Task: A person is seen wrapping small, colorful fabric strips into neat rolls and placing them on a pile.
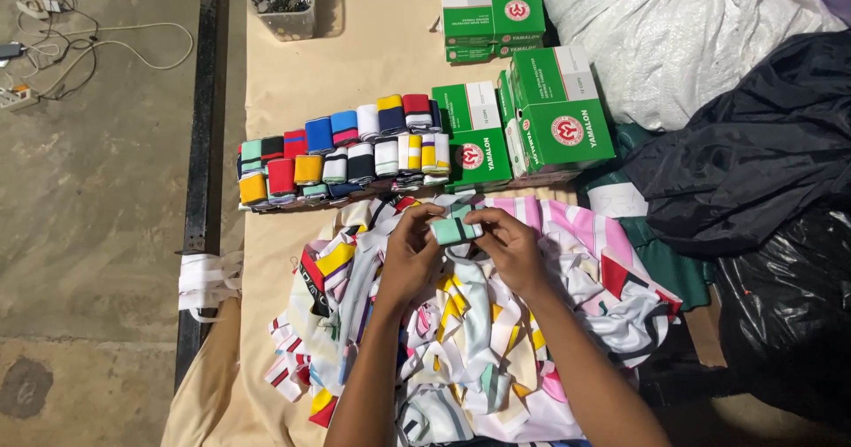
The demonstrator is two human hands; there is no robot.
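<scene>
Mint-green folded band (456, 229) sits pinched between the left hand (409, 250) and right hand (511, 247) above the loose pile of coloured strips (461, 341). Two rows of folded bands (341, 153) already line the tabletop's far side; much of the pile remains.

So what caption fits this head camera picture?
Both hands, left hand and right hand, hold a folded mint-green band above a colourful fabric pile.
</scene>
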